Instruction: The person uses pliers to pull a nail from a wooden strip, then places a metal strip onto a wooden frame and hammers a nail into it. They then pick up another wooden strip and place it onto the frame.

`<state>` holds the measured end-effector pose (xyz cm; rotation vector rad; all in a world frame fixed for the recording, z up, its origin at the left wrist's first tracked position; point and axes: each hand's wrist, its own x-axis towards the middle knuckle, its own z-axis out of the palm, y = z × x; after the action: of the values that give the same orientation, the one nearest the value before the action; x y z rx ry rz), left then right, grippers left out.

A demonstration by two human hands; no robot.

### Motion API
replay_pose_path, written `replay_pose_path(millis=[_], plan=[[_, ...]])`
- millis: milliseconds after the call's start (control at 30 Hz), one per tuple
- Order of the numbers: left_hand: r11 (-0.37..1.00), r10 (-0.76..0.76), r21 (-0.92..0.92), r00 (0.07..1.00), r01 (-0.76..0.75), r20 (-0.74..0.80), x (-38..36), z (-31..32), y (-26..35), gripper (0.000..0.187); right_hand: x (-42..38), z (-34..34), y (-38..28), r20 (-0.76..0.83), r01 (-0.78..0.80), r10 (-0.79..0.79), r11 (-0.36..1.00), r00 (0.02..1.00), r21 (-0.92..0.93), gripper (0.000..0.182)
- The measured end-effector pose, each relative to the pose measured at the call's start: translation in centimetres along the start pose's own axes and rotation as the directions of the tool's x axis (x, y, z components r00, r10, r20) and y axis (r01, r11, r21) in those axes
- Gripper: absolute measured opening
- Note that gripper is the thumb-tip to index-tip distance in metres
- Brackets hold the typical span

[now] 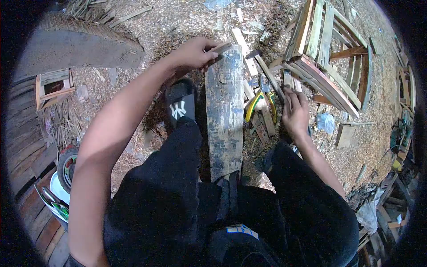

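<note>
My left hand (195, 54) pinches a short strip of wood (221, 47) at the far end of a worn, paint-stained plank (225, 111). The plank runs lengthwise between my legs. Over on the right, my right hand (296, 113) closes around the lower end of a hammer (270, 76), whose dark head points away from me toward the plank. Pliers (253, 107) with yellow and black handles lie between the plank and my right hand, on small wood pieces (262, 127). Another wood strip (291, 80) lies just beyond my right fingers.
A slatted wooden crate (327, 62) stands at the upper right, close to my right hand. A clear plastic bag (325, 123) and a wood block (344, 135) lie below it. At left are a thick timber slab (84, 51), a small wooden frame (54, 86) and a white bucket (55, 187). Wood shavings cover the ground.
</note>
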<state>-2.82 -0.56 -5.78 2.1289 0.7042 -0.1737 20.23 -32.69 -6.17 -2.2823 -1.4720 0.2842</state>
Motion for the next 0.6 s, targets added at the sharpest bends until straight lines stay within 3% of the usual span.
replay_pose_path(millis=[33, 133, 167, 233, 267, 333, 367, 433, 467, 567, 600], plan=[[0.998, -0.049, -0.023, 0.997, 0.051, 0.066, -0.1, -0.1, 0.1, 0.047, 0.1, 0.2, -0.1, 0.0, 0.002, -0.002, 1.0, 1.0, -0.001, 0.03], [0.992, -0.059, -0.113, 0.997, 0.064, 0.044, -0.3, 0.0, 0.6, 0.043, 0.6, 1.5, -1.0, 0.274, -0.256, 0.21, 0.955, 0.938, 0.147, 0.035], [0.992, -0.05, -0.115, 0.997, 0.055, 0.051, 0.0, -0.2, 0.7, 0.043, 1.3, 0.9, -1.8, 0.463, -0.392, 0.33, 0.919, 0.822, 0.041, 0.05], [0.962, -0.144, -0.22, 0.984, 0.163, 0.102, 0.6, -0.7, 1.1, 0.038, 1.9, 2.2, -2.3, 0.508, -0.402, 0.351, 0.916, 0.787, -0.009, 0.067], [0.975, -0.087, -0.207, 0.996, 0.081, -0.017, 0.6, -0.6, 1.6, 0.027, 2.5, 2.2, -3.0, 0.584, -0.407, 0.388, 0.907, 0.713, -0.106, 0.072], [0.968, -0.09, -0.238, 0.996, 0.084, -0.013, 1.2, -0.4, 1.6, 0.027, 4.6, 0.1, -7.1, 0.728, -0.395, 0.44, 0.884, 0.526, -0.249, 0.081], [0.959, -0.099, -0.27, 0.995, 0.09, -0.022, 1.4, -0.5, 1.5, 0.027, 4.2, 1.1, -6.6, 0.728, -0.393, 0.439, 0.885, 0.527, -0.248, 0.081], [0.952, -0.089, -0.291, 0.996, 0.089, 0.013, 1.6, -0.9, 1.4, 0.027, 3.2, 3.8, -5.7, 0.653, -0.437, 0.424, 0.886, 0.628, -0.155, 0.077], [0.946, -0.074, -0.311, 0.996, 0.088, 0.057, 1.7, -0.9, 1.4, 0.027, 3.2, 3.6, -5.0, 0.664, -0.482, 0.408, 0.873, 0.626, -0.081, 0.062], [0.907, -0.097, -0.403, 0.992, 0.119, 0.075, 0.6, -1.0, 3.3, 0.03, 2.2, 3.6, -3.6, 0.629, -0.607, 0.47, 0.795, 0.619, 0.004, 0.047], [0.908, -0.096, -0.403, 0.993, 0.117, 0.071, 0.6, -0.9, 3.3, 0.03, 2.1, 3.4, -3.6, 0.566, -0.597, 0.527, 0.799, 0.633, -0.076, 0.042]])
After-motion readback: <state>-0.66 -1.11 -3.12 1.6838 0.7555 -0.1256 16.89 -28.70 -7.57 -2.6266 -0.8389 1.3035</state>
